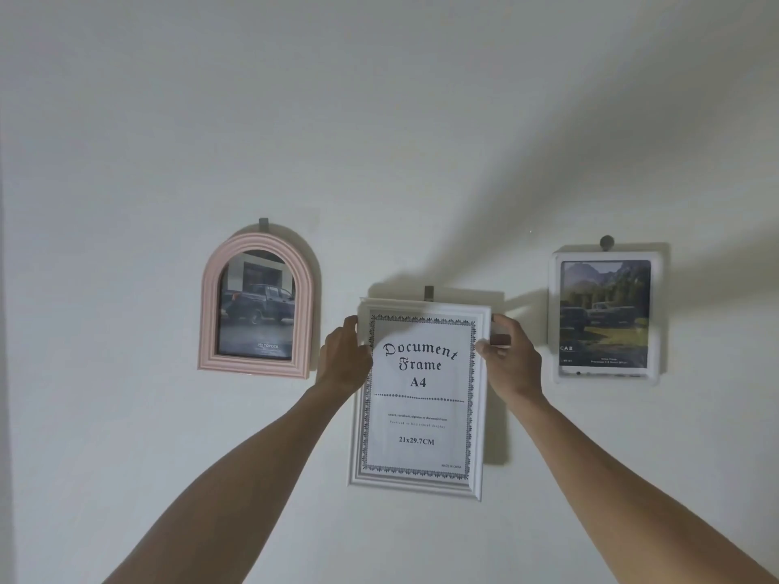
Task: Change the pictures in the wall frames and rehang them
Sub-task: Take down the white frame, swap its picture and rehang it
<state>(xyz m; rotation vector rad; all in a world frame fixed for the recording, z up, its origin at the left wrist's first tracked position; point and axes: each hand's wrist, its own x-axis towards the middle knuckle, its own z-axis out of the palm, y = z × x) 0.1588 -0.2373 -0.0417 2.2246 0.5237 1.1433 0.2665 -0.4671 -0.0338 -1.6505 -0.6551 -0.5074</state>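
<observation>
A white rectangular frame [417, 484] holding a "Document Frame A4" sheet sits against the wall just under a grey hook [429, 293]. My left hand [345, 356] grips its upper left edge. At the upper right edge my right hand [508, 356] grips it, thumb on the front. The frame leans slightly, its top tilted to the right. A pink arched frame [210, 314] with a dark pickup truck picture hangs to the left. A white frame [555, 314] with a mountain and vehicles picture hangs to the right.
Each side frame hangs from its own hook: a grey one [264, 224] above the pink frame, a round one [607, 243] above the right frame. The wall [379, 141] is plain white. Shadows of my arms fall across it to the upper right.
</observation>
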